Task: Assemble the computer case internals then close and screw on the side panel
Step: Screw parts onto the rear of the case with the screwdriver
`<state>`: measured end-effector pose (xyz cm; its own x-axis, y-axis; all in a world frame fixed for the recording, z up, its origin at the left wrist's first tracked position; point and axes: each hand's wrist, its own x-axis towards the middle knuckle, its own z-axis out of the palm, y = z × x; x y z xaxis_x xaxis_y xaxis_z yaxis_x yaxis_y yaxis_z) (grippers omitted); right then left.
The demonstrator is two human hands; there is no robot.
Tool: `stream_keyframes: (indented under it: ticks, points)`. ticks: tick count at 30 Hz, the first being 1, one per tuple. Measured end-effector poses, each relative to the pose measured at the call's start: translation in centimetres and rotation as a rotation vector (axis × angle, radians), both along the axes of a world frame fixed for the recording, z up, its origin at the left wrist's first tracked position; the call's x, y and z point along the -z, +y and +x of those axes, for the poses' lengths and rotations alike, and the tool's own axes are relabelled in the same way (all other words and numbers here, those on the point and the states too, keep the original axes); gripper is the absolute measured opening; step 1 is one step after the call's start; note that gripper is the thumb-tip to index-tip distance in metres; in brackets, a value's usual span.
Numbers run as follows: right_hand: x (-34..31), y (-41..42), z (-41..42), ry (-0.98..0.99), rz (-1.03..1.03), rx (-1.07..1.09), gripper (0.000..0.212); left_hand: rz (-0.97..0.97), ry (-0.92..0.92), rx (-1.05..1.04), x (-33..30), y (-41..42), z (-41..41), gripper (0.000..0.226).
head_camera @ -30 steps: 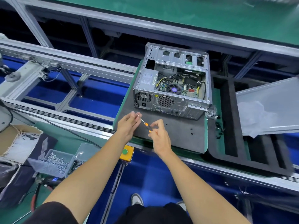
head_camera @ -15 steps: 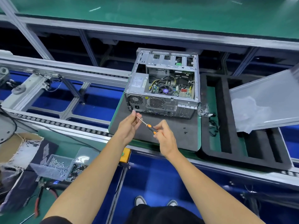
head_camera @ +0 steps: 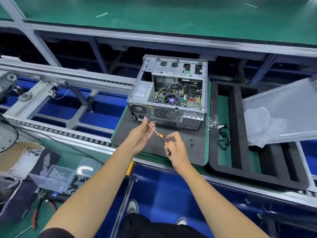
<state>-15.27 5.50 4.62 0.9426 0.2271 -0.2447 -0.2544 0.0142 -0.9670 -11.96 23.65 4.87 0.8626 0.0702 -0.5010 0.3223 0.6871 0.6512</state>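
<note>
An open grey computer case lies on its side on a dark foam mat, its motherboard and fan exposed. My right hand grips the orange and black handle of a small screwdriver just in front of the case's rear panel. My left hand pinches the tip end of its metal shaft. Two loose black screws lie on the mat to the right of my hands. A grey side panel leans at the right, with plastic wrap on it.
A black foam tray with slots sits right of the mat, with a bag of screws and a black cable. Clear bins of screws and red-handled pliers lie at lower left. Conveyor rails run along the left.
Both hands stay on the screwdriver in front of the case. The camera view has shifted, so the case sits a little lower and more central in the frame.
</note>
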Motion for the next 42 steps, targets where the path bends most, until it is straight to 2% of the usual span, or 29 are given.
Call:
stream_keyframes:
  ticks: [4, 10, 13, 17, 20, 22, 23, 25, 27, 29, 30, 36, 38, 42]
  points:
    - [0.7, 1.1, -0.2, 0.148, -0.068, 0.020, 0.019, 0.119, 0.036, 0.070, 0.4, -0.3, 1.3, 0.021]
    - [1.2, 3.9, -1.2, 0.257, -0.054, 0.115, 0.017, 0.208, 0.065, 0.183, 1.0, -1.0, 3.9, 0.023]
    - [1.3, 5.2, -1.3, 0.235, -0.065, 0.226, 0.016, 0.210, 0.053, 0.264, 1.1, -1.6, 4.8, 0.024]
    - [1.6, 6.1, -1.3, 0.197, -0.035, 0.357, 0.025, 0.187, -0.002, 0.353, 1.0, -1.5, 5.6, 0.029]
    - [1.6, 6.2, -1.2, 0.174, -0.019, 0.400, 0.028, 0.280, -0.038, 0.434, 0.7, -1.0, 5.6, 0.040]
    - [1.5, 6.1, -1.1, 0.163, -0.029, 0.423, 0.028, 0.452, -0.065, 0.436, 0.2, -0.2, 5.5, 0.044]
    - [1.6, 6.0, -1.1, 0.158, -0.032, 0.430, 0.028, 0.606, -0.127, 0.391, -0.1, 0.4, 5.7, 0.040]
    - [1.7, 5.8, -1.2, 0.154, -0.031, 0.438, 0.027, 1.033, -0.368, 0.268, -1.2, 1.8, 7.1, 0.024]
    - [1.7, 5.7, -1.3, 0.159, -0.049, 0.441, 0.026, 1.437, -0.606, 0.232, -3.0, 2.7, 10.0, 0.008]
    - [1.8, 5.7, -1.5, 0.161, -0.060, 0.449, 0.026, 1.689, -0.702, 0.373, -4.4, 2.4, 13.4, 0.015]
    - [1.9, 5.8, -1.6, 0.163, -0.061, 0.454, 0.026, 1.733, -0.699, 0.487, -4.9, 1.8, 14.9, 0.021]
    - [1.7, 6.1, -1.9, 0.172, -0.087, 0.439, 0.022, 1.532, -0.539, 1.203, -5.0, -0.5, 18.0, 0.030]
    - [1.6, 6.0, -1.7, 0.158, -0.090, 0.434, 0.024, 1.521, -0.504, 1.290, -4.8, -0.3, 18.3, 0.038]
    - [1.5, 5.7, -1.2, 0.144, -0.115, 0.442, 0.025, 1.486, -0.494, 1.287, -4.2, 0.5, 18.9, 0.038]
